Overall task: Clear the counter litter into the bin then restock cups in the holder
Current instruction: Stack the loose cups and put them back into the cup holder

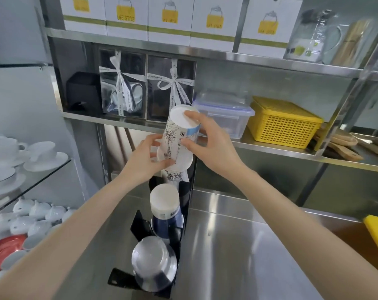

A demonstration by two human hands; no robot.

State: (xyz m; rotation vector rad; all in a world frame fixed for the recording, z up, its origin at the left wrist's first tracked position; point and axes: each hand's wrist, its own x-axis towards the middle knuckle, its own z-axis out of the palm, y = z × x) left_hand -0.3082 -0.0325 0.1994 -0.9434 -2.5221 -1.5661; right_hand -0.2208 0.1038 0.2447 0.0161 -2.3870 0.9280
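Hands meet at the far end of a black cup holder [184, 204] that stands on the steel counter [237, 245]. Both grip an inverted stack of white paper cups [179, 135] printed with line drawings and a blue band, held tilted just above the holder's far slot, its lower rim touching or nearly touching the cup already seated there. The left hand [149, 161] wraps the stack's lower part from the left, fingers curled around the rim. The right hand [211, 141] clamps the upper part from the right, thumb on the side wall and fingers over the upturned base. Nearer in the holder sit 2 more stacks: a dark blue stack [166, 215] with a white base in the middle slot and a clear plastic stack [154, 263] in the near slot. On the shelf beyond, right of the hands, stand a clear lidded box [227, 113] and a yellow basket [283, 122]. White teacups [41, 152] rest on a glass shelf at left.
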